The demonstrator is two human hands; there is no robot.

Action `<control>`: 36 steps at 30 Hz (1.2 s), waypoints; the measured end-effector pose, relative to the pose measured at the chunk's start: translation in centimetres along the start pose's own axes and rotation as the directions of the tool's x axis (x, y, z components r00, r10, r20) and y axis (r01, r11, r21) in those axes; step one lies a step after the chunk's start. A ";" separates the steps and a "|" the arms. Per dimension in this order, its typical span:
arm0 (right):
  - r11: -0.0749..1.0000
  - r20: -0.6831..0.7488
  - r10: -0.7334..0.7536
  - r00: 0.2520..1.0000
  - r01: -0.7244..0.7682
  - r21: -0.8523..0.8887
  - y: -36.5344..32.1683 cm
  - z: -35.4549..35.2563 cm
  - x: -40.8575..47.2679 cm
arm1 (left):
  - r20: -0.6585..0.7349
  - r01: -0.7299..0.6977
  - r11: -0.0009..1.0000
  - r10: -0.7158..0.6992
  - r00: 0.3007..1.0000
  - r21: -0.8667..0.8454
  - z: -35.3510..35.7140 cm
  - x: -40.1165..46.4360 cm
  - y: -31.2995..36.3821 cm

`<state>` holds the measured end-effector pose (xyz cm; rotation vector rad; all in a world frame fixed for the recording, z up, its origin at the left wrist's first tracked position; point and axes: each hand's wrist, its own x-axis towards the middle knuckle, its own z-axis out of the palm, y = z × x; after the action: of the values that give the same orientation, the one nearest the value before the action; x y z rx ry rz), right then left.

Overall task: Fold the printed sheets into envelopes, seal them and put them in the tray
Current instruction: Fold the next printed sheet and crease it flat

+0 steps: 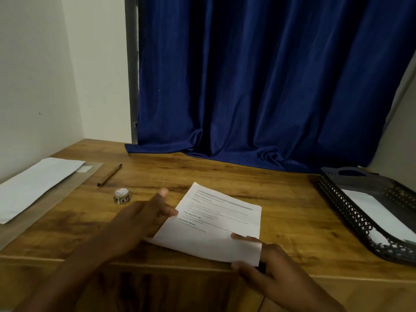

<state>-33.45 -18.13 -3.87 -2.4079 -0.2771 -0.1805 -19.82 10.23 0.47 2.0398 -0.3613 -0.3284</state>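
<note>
Head view: The printed sheet (216, 224) lay on the wooden table (281, 212), its near edge folded up. The right hand (265, 264) pinched the near right corner between thumb and fingers; the left hand (144, 219) touched its left edge, fingers loosely extended. Right of the fingers stood the mesh tray (351, 212); left of them, a sticker roll (121, 195).

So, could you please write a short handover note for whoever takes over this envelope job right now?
Left hand: fingers straight, touching the left edge of the sheet.
Right hand: pinches the sheet's near right corner, folding the near part up over the print.
Envelopes lie far left, pen and sticker roll beside them.
Tray, right, already holds something white, apparently an envelope.
Left: finish this fold, put the sheet in an envelope, seal, tray.
</note>
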 end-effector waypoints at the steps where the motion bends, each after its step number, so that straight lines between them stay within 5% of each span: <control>1: 0.991 -0.006 0.014 1.000 -0.014 0.130 -0.2 -0.2 0.1 | 0.042 0.056 0.981 -0.049 0.998 -0.188 -0.4 0.8 0.1; 4: 0.933 -0.070 0.063 0.996 -0.034 0.358 -0.4 -0.5 0.4 | 0.087 0.077 0.872 -0.040 0.995 -0.484 -0.9 2.3 0.1; 11: 0.847 -0.299 0.233 0.925 -0.042 0.530 0.7 -0.9 3.7 | -0.110 0.005 0.797 -0.090 0.990 -0.605 1.6 5.7 0.4; 15: 0.838 -0.366 0.273 0.890 -0.033 0.545 1.6 -0.5 5.4 | -0.246 -0.149 0.960 0.090 0.965 -0.235 2.9 6.0 -1.5; 18: 0.933 -0.492 0.267 0.829 -0.093 0.349 2.2 -0.1 6.4 | -0.215 -0.286 0.958 0.277 0.936 -0.011 3.5 4.8 -2.7; 24: 0.954 -0.544 0.299 0.784 -0.257 0.153 3.9 0.6 7.2 | -0.180 -0.384 0.850 0.467 0.866 0.360 4.4 3.9 -3.1; 27: 0.950 -0.550 0.252 0.796 -0.311 -0.016 4.0 0.7 7.2 | 0.046 -0.449 0.591 0.571 0.820 0.670 4.7 3.9 -3.2; 29: 0.954 -0.545 0.167 0.821 -0.275 -0.122 3.7 0.7 7.1 | 0.177 -0.478 0.474 0.548 0.818 0.739 5.0 4.2 -3.3; 36: 0.875 -0.318 0.006 0.948 -0.159 -0.458 0.9 1.6 7.7 | 0.281 -0.425 0.474 0.347 0.895 0.771 5.1 4.6 -3.3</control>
<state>-25.68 -16.57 -4.10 -2.8206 0.0263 -0.6483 -17.19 5.84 -5.17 2.7590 -1.2136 0.0867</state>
